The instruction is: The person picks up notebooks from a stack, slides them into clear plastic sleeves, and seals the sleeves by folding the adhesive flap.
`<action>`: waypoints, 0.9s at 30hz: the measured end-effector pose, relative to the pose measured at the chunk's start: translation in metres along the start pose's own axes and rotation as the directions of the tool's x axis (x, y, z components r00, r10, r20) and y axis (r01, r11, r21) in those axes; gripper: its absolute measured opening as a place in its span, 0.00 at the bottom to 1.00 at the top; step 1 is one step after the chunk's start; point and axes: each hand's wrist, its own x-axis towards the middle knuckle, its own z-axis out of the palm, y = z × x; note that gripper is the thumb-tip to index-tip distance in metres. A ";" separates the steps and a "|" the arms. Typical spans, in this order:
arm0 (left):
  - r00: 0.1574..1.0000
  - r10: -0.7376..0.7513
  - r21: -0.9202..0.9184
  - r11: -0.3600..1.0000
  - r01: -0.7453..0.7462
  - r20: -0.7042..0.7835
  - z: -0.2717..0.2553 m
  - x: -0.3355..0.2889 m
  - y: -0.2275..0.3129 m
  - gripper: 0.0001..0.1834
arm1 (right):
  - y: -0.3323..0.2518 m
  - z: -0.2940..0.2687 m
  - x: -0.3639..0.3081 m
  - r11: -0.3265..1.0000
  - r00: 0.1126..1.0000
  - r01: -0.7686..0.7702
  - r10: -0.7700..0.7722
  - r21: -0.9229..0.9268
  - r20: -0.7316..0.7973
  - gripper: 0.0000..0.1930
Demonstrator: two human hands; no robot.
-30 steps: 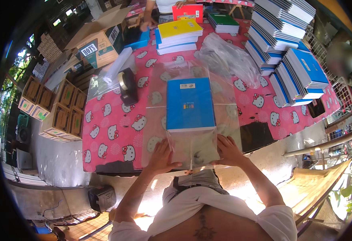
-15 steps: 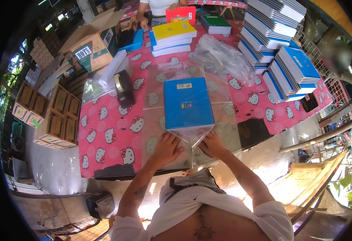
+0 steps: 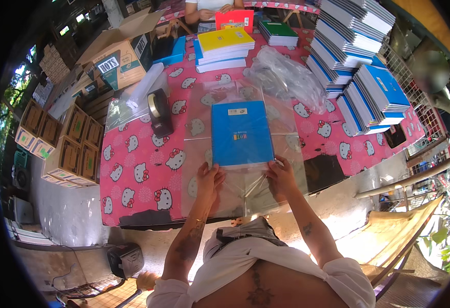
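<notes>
A stack of blue spiral notebooks lies on a clear plastic sheet in front of me. My left hand is closed at the stack's near left corner, its thumb against the edge. At the near right corner, my right hand is likewise closed, thumb and fingers at the edge. Some fingertips are hidden under the stack and plastic. Left of the sheet stands a black tape dispenser with a roll of tape.
A pink patterned cloth covers the table. Crumpled plastic lies beyond the stack. Tall notebook piles stand at right, near a phone. Yellow-topped notebooks and a carton are farther back. Opposite, a person handles a red notebook.
Both my hands have moved from the plastic at the near edge to the stack's near corners. The pulled-up plastic there has dropped flatter. The person opposite has brought both hands together behind the red notebook.
</notes>
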 end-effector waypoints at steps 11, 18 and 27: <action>0.541 0.677 0.842 -0.232 -0.487 0.499 -0.001 -0.015 -0.004 0.26 | -0.018 0.005 -0.020 0.141 0.720 0.546 -0.583 -0.826 0.377 0.27; 0.366 0.098 0.339 -0.643 -0.687 0.926 0.003 -0.009 -0.004 0.25 | -0.005 0.014 -0.021 -0.452 0.486 0.711 -0.239 -0.539 0.841 0.22; 0.473 0.199 0.506 -0.482 -0.715 0.858 0.025 -0.034 0.000 0.27 | 0.002 0.008 -0.023 -0.229 0.633 0.701 -0.238 -0.676 0.737 0.22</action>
